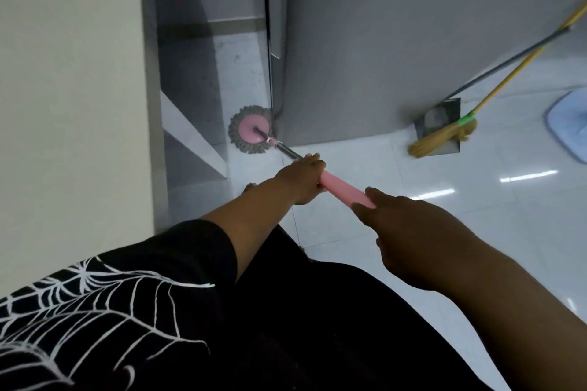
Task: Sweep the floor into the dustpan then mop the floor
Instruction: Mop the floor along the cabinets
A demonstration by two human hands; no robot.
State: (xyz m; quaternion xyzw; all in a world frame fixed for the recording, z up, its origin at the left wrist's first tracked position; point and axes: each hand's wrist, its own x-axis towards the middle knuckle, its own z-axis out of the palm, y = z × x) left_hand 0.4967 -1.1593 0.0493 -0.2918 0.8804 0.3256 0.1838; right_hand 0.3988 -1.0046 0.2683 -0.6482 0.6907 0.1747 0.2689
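A round mop head [251, 133], pink disc with a grey fringe, lies flat on the white tiled floor [413, 200] in the narrow gap beside a grey cabinet. Its metal shaft runs back to a pink handle [343, 189]. My left hand [301, 176] grips the handle's front end. My right hand [409, 228] grips its rear end, closer to me. A straw broom [441, 136] with a yellow stick and a grey dustpan [440, 124] with a dark handle lean against the cabinet at the right.
A tall grey cabinet [397, 41] stands ahead, a cream wall [70, 73] with a grey frame on the left. The gap between them is tight. A light blue mat [568, 124] lies at the right edge. My black skirt fills the lower frame.
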